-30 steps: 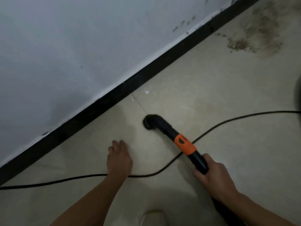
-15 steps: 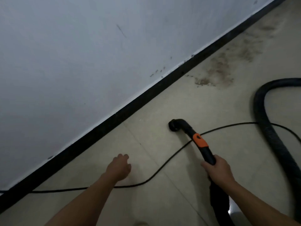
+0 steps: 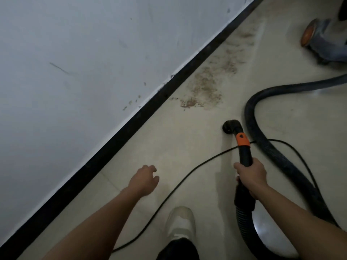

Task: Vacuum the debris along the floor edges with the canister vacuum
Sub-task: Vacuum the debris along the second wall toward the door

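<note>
My right hand [image 3: 251, 175] grips the black vacuum wand [image 3: 244, 152], which has an orange collar. Its round nozzle [image 3: 228, 126] faces the pale tiled floor. A trail of brown debris [image 3: 204, 89] lies beyond the nozzle, along the black baseboard [image 3: 154, 104]. The thick black hose [image 3: 270, 147] loops away to the right toward the grey canister vacuum [image 3: 323, 40] at the top right. My left hand [image 3: 145, 178] hovers above the floor holding nothing, its fingers loosely curled and apart.
A thin black power cord [image 3: 187, 173] runs across the floor, passing under the wand. My white shoe [image 3: 181, 224] stands at the bottom centre. The white wall [image 3: 75, 72] fills the left side.
The view has moved along the wall, bringing the debris trail, the hose and the canister into sight. The wand and nozzle have shifted toward the debris. My left hand has lifted off the floor.
</note>
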### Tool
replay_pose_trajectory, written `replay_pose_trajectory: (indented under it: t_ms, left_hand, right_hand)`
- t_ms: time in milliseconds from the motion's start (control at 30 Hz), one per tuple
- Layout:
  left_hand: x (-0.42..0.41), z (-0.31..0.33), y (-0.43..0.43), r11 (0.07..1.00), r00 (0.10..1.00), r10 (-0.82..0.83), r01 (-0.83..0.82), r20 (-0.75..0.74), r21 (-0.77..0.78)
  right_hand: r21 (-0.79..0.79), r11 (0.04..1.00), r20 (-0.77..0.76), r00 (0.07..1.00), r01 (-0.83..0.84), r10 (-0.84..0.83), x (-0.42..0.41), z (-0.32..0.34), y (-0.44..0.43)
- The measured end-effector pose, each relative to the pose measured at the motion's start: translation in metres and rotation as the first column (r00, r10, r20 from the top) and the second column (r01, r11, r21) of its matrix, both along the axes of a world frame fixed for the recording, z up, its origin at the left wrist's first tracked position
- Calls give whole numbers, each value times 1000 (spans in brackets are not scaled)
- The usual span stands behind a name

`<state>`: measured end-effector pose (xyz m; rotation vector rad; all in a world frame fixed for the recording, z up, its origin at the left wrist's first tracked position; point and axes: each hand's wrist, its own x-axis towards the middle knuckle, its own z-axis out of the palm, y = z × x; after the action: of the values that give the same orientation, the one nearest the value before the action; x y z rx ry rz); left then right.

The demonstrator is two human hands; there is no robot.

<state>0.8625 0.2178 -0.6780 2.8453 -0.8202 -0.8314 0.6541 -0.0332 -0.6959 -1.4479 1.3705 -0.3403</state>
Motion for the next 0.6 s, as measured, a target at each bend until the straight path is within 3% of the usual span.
replay_pose_trajectory:
  t_ms: [133, 233, 333, 433, 600]
  left_hand:
    - [29, -40, -27, 1000, 1000, 6, -6, -15, 30]
    - [54, -69, -57, 998, 998, 61, -61, 8, -19]
    - [77, -94, -88, 998, 994, 64, -62, 89, -26]
    - [98, -113, -118, 996, 982, 85, -87, 167, 2]
    - [143, -132, -181, 978, 949, 207, -191, 238, -89]
  right_hand:
    - [-17, 989, -36, 989, -147, 146, 21, -17, -20]
    - [125, 980, 34, 988, -154, 151, 47, -15, -40]
    - [209, 939, 37, 962, -273, 271, 66, -18, -43]
    - [109, 938, -48, 941, -330, 336, 69, -32, -36]
    - [-54, 987, -141, 980, -152, 143, 97, -53, -74]
